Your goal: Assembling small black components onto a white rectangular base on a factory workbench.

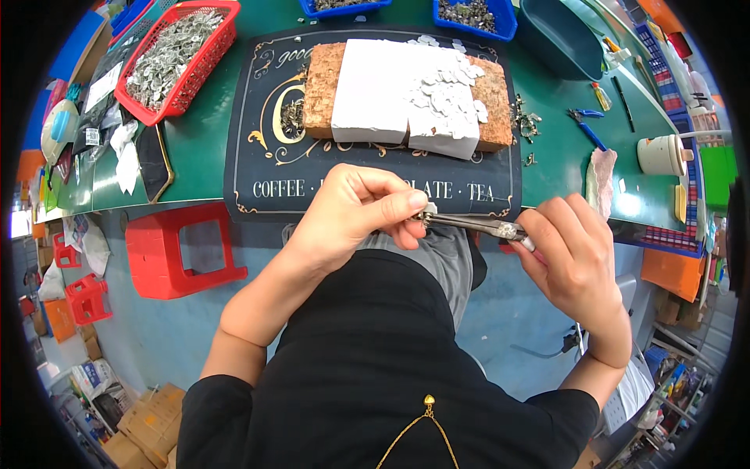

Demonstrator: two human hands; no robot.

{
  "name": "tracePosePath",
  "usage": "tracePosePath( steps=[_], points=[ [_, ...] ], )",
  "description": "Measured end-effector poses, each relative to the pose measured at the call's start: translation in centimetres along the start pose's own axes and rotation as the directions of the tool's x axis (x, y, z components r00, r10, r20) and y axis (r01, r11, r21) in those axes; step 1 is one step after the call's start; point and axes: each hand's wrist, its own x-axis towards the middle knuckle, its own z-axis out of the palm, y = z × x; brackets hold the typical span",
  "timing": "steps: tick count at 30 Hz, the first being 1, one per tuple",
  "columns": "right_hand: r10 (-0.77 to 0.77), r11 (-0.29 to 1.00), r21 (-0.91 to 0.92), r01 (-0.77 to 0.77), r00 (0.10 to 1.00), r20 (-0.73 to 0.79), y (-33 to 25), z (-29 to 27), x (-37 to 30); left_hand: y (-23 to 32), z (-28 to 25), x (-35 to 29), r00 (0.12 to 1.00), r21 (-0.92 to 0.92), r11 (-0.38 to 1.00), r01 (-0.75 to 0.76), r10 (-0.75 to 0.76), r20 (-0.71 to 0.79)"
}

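Observation:
Above my lap, just off the table's near edge, my left hand (363, 207) pinches a small metal piece (426, 214) between thumb and fingers. The piece is silvery with darker parts, and its exact kind is too small to tell. My right hand (574, 250) is closed around a pair of long-nosed pliers (476, 225), whose slim jaws point left and meet the piece at my left fingertips. Beyond my hands, a brick (322, 86) lies on a dark printed mat (266, 168). White blocks or wrapped pads (371, 86) cover its middle, with many flat pale pieces (445, 94) spread over the right one.
A red basket (228, 35) of small pale pieces stands at the left. Blue trays (504, 27) of small metal parts and a dark green bin (555, 47) line the back. Blue-handled pliers (587, 129) and a white cup (660, 155) lie rightward. A red stool (156, 254) stands below.

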Motion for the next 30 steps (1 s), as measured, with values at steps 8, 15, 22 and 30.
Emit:
tracePosePath(
  steps=[8, 15, 22, 30],
  points=[
    [0.096, 0.986, 0.132, -0.101, 0.994, 0.042, 0.7, 0.4, 0.0, -0.9, 0.2, 0.3, 0.999, -0.035, 0.999, -0.029, 0.029, -0.018],
    [0.217, 0.973, 0.074, -0.218, 0.976, 0.028, 2.0, -0.8, -0.7, -1.8, -0.9, 0.7, 1.000, -0.105, 0.995, 0.000, 0.000, -0.001],
    [0.672, 0.733, -0.017, -0.680, 0.727, -0.139, 10.5, 6.9, -6.2, -1.9, -1.1, 0.9, 0.993, -0.337, 0.939, 0.066, -0.030, 0.112],
    [0.575, 0.799, 0.234, -0.554, 0.589, -0.568, 4.8, 9.0, -0.5, -1.9, 0.3, 0.7, 0.977, -0.231, 0.952, -0.199, 0.175, -0.119]
  ],
)
